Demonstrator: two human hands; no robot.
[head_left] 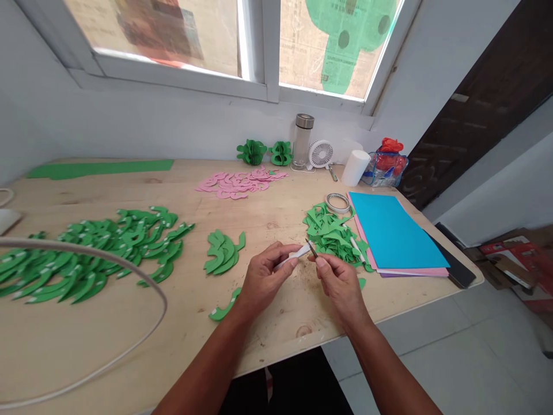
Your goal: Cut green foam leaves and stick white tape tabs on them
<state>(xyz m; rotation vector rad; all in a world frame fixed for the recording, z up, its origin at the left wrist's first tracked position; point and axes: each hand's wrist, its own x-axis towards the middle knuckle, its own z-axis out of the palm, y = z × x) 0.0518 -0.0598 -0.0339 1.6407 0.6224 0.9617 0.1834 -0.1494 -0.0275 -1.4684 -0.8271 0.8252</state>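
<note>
The white strip [301, 251] is above the counter [285, 325], between your two hands. Your left hand [270, 274] has it pinched between thumb and forefinger, the fingers closed with no visible gap at the grip. The strip's long axis runs from that pinch toward your right and slightly away from you, leaving its far end free.

Your right hand [341, 285] is the nearer to that free end. Its thumb and fingers are closed on a slim dark tool [313, 251], which points away from you and to the left, crossing the line of the strip at its end. Whether tool and strip touch cannot be determined; the exact type of tool is likewise unclear.

Just beyond the right hand lies a heap of green scraps [330, 230], with a tape roll [337, 203] at its far edge and coloured sheets [395, 230] to its right. By your left forearm is a single green curved piece [222, 311]; beyond it, a small green stack [221, 253]. A large spread of green pieces [86, 253] occupies the left side; pink cut-outs [239, 183] lie farther back.
</note>
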